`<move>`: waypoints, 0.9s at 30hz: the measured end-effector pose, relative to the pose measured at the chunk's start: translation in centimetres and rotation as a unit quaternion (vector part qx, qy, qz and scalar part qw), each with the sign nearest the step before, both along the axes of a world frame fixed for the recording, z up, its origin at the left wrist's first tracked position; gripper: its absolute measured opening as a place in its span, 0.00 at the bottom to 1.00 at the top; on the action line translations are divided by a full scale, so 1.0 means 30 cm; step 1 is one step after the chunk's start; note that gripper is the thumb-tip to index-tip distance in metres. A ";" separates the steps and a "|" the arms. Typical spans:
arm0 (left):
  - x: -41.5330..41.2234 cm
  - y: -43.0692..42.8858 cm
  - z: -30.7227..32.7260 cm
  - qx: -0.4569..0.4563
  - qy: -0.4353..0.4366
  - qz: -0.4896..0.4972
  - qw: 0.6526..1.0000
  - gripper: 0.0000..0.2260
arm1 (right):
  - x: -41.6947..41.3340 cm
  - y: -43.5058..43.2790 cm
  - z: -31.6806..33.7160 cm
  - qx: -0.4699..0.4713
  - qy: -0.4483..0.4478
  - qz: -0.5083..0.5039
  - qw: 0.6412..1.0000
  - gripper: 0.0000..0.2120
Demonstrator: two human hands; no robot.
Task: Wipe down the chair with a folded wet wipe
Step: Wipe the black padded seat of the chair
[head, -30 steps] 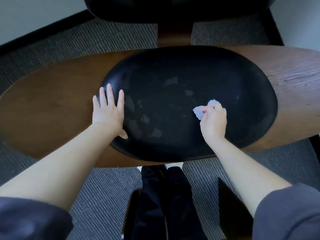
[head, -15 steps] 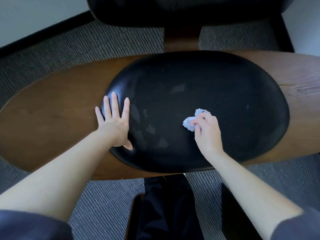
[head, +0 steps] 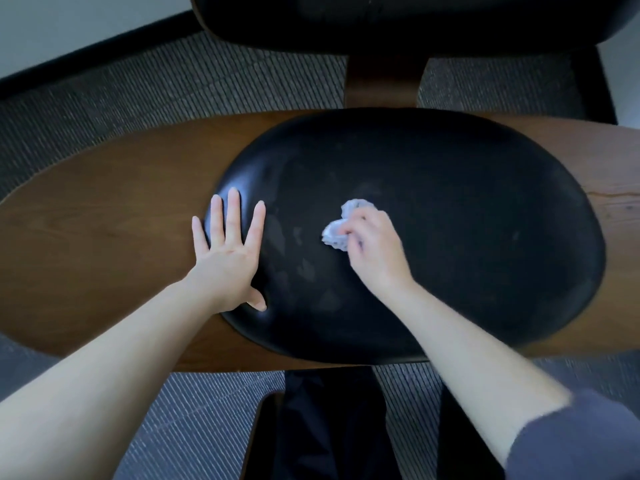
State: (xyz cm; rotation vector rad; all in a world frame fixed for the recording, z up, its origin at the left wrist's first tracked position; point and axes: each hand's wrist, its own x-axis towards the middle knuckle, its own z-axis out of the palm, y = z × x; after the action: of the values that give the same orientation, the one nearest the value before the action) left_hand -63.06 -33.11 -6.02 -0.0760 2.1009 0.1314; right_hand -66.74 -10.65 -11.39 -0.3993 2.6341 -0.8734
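The chair has a black oval seat cushion (head: 467,237) set in a wide brown wooden shell (head: 104,237), and a black backrest (head: 398,22) at the top. Wet streaks show on the cushion's left half. My right hand (head: 375,251) grips a crumpled white wet wipe (head: 337,230) and presses it on the cushion left of its centre. My left hand (head: 230,258) lies flat with straight, spread fingers on the cushion's left edge, partly over the wood.
Grey ribbed carpet (head: 138,91) surrounds the chair, with a dark baseboard and pale wall at the upper left. A brown post (head: 381,81) joins seat and backrest. My dark trouser legs (head: 329,427) stand against the seat's front edge.
My right hand has slid the wipe leftward across the cushion toward my left hand. The left hand has stayed pressed flat. The view has shifted, so the chair sits lower in frame.
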 end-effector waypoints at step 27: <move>0.056 -0.217 0.024 0.104 0.158 -0.046 0.981 0.60 | -0.172 -0.114 -0.047 0.036 0.027 -0.057 0.997 0.12</move>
State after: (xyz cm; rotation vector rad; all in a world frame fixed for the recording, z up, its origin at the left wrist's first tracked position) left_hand -61.37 -39.63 -5.29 0.1792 2.3890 0.3231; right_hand -71.91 -14.06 -12.81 -0.2589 2.7514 -0.8112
